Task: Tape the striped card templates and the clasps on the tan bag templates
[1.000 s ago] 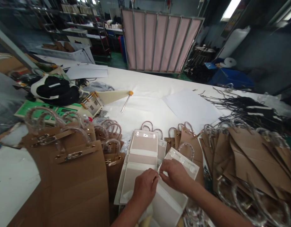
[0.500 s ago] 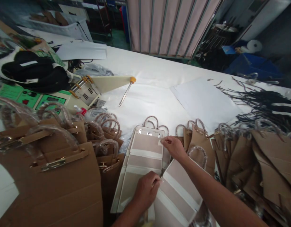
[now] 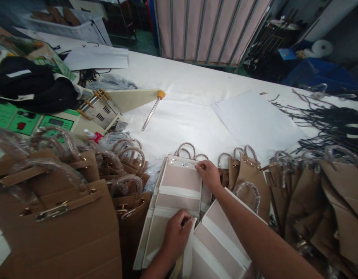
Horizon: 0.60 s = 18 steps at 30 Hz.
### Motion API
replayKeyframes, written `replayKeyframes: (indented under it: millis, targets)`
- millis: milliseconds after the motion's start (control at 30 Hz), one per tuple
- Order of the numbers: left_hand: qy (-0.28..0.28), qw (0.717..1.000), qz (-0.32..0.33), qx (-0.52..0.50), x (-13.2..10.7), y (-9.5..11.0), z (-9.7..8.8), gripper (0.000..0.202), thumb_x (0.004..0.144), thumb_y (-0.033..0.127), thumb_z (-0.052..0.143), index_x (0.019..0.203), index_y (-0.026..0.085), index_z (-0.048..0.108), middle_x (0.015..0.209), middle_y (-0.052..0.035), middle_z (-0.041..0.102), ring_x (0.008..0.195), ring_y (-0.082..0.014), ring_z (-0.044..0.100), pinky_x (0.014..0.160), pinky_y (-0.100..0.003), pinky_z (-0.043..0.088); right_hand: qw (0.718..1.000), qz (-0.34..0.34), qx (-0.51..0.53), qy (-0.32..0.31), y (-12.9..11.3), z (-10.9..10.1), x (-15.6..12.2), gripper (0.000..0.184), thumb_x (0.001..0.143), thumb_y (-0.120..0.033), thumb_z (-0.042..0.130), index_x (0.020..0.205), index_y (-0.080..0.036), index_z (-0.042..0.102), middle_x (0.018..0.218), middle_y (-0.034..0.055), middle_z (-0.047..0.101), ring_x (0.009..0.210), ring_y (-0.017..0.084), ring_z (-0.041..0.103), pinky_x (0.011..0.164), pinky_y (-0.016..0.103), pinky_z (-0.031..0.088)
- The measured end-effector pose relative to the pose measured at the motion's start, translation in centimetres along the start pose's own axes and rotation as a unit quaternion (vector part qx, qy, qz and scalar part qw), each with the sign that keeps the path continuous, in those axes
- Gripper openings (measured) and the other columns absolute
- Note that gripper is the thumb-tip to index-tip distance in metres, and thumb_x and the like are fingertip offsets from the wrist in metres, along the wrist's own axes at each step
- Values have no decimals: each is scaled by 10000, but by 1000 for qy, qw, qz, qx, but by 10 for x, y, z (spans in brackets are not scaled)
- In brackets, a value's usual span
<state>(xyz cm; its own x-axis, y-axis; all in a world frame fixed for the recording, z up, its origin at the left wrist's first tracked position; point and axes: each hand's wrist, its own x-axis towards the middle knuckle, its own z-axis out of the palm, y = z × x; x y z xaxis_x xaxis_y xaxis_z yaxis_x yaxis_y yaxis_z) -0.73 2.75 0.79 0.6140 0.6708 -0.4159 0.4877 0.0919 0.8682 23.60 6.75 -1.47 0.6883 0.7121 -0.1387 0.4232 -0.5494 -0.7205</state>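
Observation:
A flat cream and pink panel (image 3: 181, 182) with small metal fittings along its top lies in front of me among brown bags. My right hand (image 3: 209, 174) rests on its top right corner, fingers bent and pressed together on the edge. My left hand (image 3: 176, 234) is curled round the panel's lower edge. A second cream and pink panel (image 3: 219, 244) lies tilted under my right forearm at the lower right.
Brown bags with plastic-wrapped handles are piled at the left (image 3: 65, 209) and right (image 3: 327, 193). A machine with a green control panel (image 3: 51, 122), an orange-handled tool (image 3: 152, 110), a white sheet (image 3: 254, 120) and black cords (image 3: 327, 124) lie on the white table. A pink screen (image 3: 208, 27) stands behind.
My right hand left the lower panel, reached up with a small white piece, and now presses on the upper panel's top right corner. My left hand stayed put. The view tipped down.

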Motion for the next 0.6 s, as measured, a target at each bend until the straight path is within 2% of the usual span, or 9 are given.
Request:
replayKeyframes:
  millis: [133, 233, 367, 467, 533, 600]
  targets:
    - [3, 1000, -7, -20, 2, -3, 1, 228, 910, 376, 570, 772, 198, 603, 708, 27, 577, 701, -154, 541, 682, -255, 391, 997, 54, 42, 41, 6, 4, 3, 460, 818, -521, 606, 1134, -190, 655, 903, 40, 691, 770, 206, 618, 735, 321, 451]
    - [-1, 998, -18, -62, 1, -3, 0, 174, 879, 360, 607, 829, 194, 611, 757, 23, 615, 728, -156, 562, 694, -251, 408, 995, 72, 65, 29, 7, 1, 7, 468, 861, -567, 533, 1062, -172, 685, 872, 52, 705, 786, 213, 627, 732, 320, 449]
    - [-17, 990, -38, -137, -4, 3, -3, 65, 783, 221, 619, 835, 189, 595, 769, 27, 634, 742, -157, 581, 694, -251, 421, 997, 26, 71, -21, 4, -6, 3, 391, 766, -533, 666, 970, -204, 721, 757, -5, 681, 706, 188, 595, 681, 295, 426]
    - [-5, 988, -33, -149, -12, 13, -6, 49, 766, 208, 605, 797, 194, 570, 717, 42, 599, 702, -144, 559, 667, -250, 410, 997, 15, 77, -29, 0, -13, -2, 340, 806, -499, 607, 896, -194, 729, 705, -2, 668, 675, 187, 585, 664, 297, 422]
    - [-2, 985, -28, -169, -19, 21, -7, 98, 768, 225, 622, 853, 188, 588, 764, 26, 642, 737, -153, 591, 697, -260, 431, 996, 21, 84, -17, -4, -22, -6, 392, 863, -494, 520, 953, -178, 733, 761, 29, 702, 720, 203, 619, 699, 311, 449]
    - [-6, 978, -32, -205, -26, 30, -8, 187, 767, 249, 647, 935, 181, 603, 822, 4, 684, 762, -162, 625, 717, -271, 450, 996, 31, 87, 6, -8, -36, -17, 463, 884, -502, 494, 1112, -159, 707, 900, 71, 741, 802, 220, 656, 765, 333, 479]
